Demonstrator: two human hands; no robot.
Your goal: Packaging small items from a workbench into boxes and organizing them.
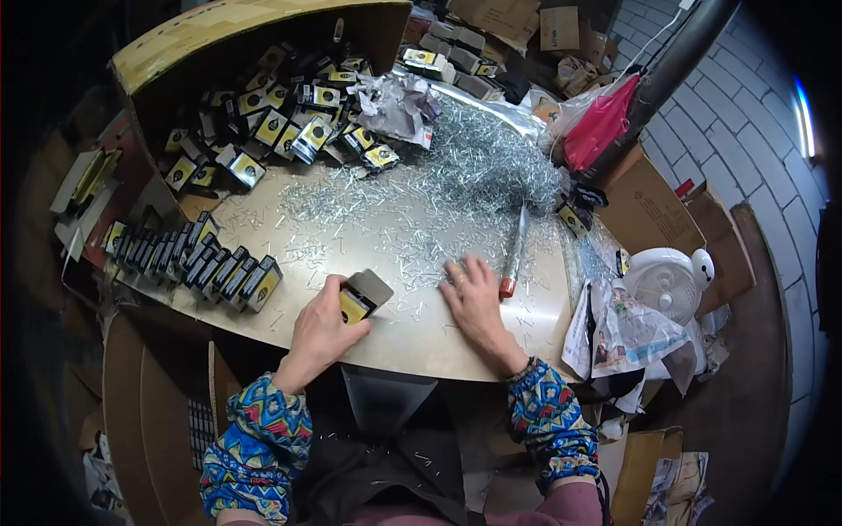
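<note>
My left hand (323,331) is closed around a small black and yellow cardboard box (355,307) near the table's front edge. The box's grey end flap (373,287) stands up, folded open. To the right, my right hand (476,302) lies palm down on the tabletop, fingers apart, touching scattered thin silver nails (412,276). Nothing shows in its grip, though the undersides of the fingers are hidden. Just beyond it lies a long metal blade-like tool (519,241) with a red end. A big heap of silver nails (491,162) rises behind.
Several small boxes (232,273) stand in a row at the left edge. More boxes lie loosely piled (272,127) inside a large carton (140,70) at the back left. Crumpled paper (395,105) lies by the heap. A white fan (664,285) and newspaper (627,324) are at right.
</note>
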